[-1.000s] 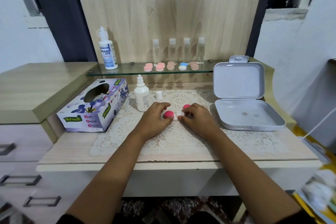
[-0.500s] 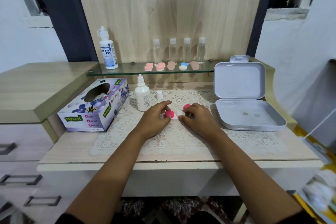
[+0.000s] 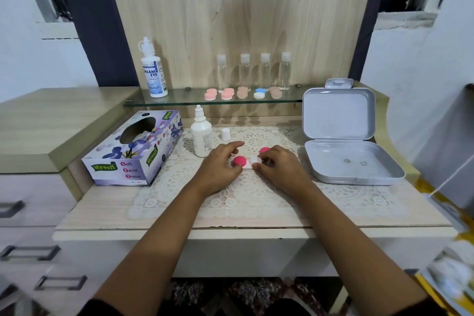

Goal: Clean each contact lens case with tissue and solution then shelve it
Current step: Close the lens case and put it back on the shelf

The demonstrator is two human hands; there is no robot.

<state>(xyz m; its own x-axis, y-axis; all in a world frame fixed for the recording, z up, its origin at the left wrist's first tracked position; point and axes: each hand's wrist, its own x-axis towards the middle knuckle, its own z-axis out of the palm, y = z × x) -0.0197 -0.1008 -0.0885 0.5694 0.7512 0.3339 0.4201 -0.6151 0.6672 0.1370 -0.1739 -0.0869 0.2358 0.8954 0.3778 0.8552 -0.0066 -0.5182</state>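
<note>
A white contact lens case (image 3: 248, 163) lies on the lace mat (image 3: 256, 200). Its left well carries a pink cap (image 3: 240, 161); the right well (image 3: 256, 160) is uncapped and white. My left hand (image 3: 220, 169) pinches the case's left end, with the index finger stretched out behind the cap. My right hand (image 3: 278, 168) grips the right end with curled fingers. A second pink cap (image 3: 265, 150) lies loose just behind my right hand. The small solution bottle (image 3: 201, 136) stands uncapped to the left, with its white cap (image 3: 225, 134) beside it. The tissue box (image 3: 133, 151) sits further left.
A glass shelf (image 3: 179, 102) at the back holds several lens cases (image 3: 227, 93), a Dream Eye bottle (image 3: 154, 74) and several clear bottles (image 3: 254, 72). An open grey box (image 3: 351, 161) lies at the right. Drawers are at the lower left.
Both hands stay on the case in nearly the same place. My left index finger has stretched out further behind the pink cap.
</note>
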